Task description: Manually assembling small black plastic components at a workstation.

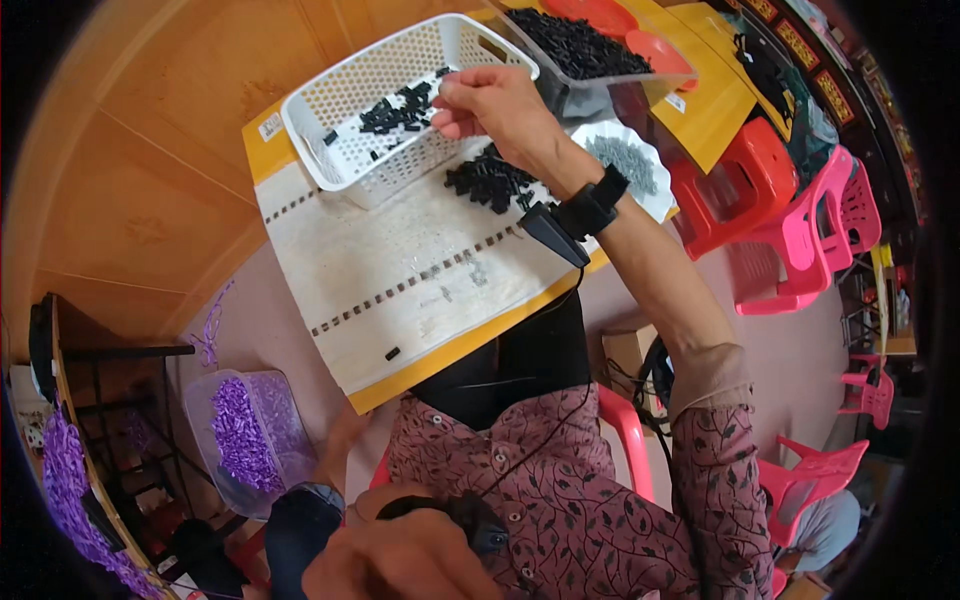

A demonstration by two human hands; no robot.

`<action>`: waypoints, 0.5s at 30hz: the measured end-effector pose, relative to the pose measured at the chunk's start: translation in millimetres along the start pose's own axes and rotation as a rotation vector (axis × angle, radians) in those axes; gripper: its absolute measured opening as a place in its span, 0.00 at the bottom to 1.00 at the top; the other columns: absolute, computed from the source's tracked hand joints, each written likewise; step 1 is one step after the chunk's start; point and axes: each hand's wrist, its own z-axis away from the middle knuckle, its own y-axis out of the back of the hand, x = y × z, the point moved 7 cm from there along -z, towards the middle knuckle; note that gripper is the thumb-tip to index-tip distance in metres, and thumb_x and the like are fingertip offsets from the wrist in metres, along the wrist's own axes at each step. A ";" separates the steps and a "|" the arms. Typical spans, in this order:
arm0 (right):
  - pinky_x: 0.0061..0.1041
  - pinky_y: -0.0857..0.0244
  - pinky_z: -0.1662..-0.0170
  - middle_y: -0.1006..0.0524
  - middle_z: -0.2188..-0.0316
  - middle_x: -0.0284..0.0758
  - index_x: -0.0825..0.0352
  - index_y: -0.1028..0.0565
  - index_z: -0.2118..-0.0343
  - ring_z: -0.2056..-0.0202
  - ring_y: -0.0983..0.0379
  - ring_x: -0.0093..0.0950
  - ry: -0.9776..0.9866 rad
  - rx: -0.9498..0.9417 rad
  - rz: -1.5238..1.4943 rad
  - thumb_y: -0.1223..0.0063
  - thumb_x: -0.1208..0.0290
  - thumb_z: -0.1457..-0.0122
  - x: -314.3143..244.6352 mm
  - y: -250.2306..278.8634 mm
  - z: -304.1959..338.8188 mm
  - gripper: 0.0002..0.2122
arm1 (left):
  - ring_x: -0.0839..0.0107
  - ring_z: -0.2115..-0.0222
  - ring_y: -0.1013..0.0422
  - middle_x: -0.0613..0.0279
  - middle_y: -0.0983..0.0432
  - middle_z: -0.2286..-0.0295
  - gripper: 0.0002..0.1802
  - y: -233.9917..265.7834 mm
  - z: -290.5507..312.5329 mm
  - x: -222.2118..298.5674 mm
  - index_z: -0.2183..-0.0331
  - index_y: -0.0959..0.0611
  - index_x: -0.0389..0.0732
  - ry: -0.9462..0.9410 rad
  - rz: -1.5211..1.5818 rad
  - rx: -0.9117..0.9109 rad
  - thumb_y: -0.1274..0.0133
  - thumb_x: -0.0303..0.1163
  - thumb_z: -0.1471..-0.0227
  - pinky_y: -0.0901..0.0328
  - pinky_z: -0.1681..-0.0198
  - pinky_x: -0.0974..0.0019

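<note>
My right hand, with a black band and box on its wrist, reaches over the near right side of a white perforated basket. Its fingers are curled together; whatever they hold, if anything, cannot be made out. Small black pieces lie loose on the basket's floor. A heap of similar black pieces sits outside the basket, below my right hand. My left hand is close and blurred at the lower edge, a black band at its wrist; its fingers are not clear.
The basket stands on a pale board over a yellow surface. One black piece lies near its front edge. A clear bin and a white scalloped dish of grey bits stand right. A purple-filled tub sits lower left.
</note>
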 end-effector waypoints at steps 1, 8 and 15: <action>0.17 0.30 0.73 0.24 0.77 0.37 0.76 0.26 0.71 0.78 0.26 0.22 0.048 -0.005 -0.013 0.49 0.76 0.45 -10.3 -4.3 6.4 0.06 | 0.60 0.67 0.30 0.59 0.34 0.59 0.18 -3.3 -2.7 0.5 0.60 0.20 0.45 0.016 0.009 0.014 0.44 0.44 0.50 0.28 0.68 0.63; 0.17 0.37 0.75 0.26 0.73 0.37 0.75 0.27 0.67 0.79 0.30 0.23 0.459 -0.071 0.279 0.52 0.75 0.41 -96.9 -17.7 146.7 0.07 | 0.61 0.73 0.29 0.59 0.31 0.66 0.07 -4.0 -13.6 -3.1 0.69 0.20 0.41 0.036 0.037 -0.007 0.46 0.34 0.48 0.29 0.71 0.65; 0.26 0.41 0.82 0.26 0.73 0.31 0.63 0.30 0.78 0.79 0.31 0.24 0.549 -0.381 0.455 0.50 0.65 0.43 -175.2 -28.0 259.7 0.10 | 0.60 0.75 0.29 0.54 0.31 0.68 0.03 -3.1 -18.6 -25.1 0.72 0.19 0.41 0.126 0.185 -0.158 0.42 0.27 0.53 0.29 0.72 0.65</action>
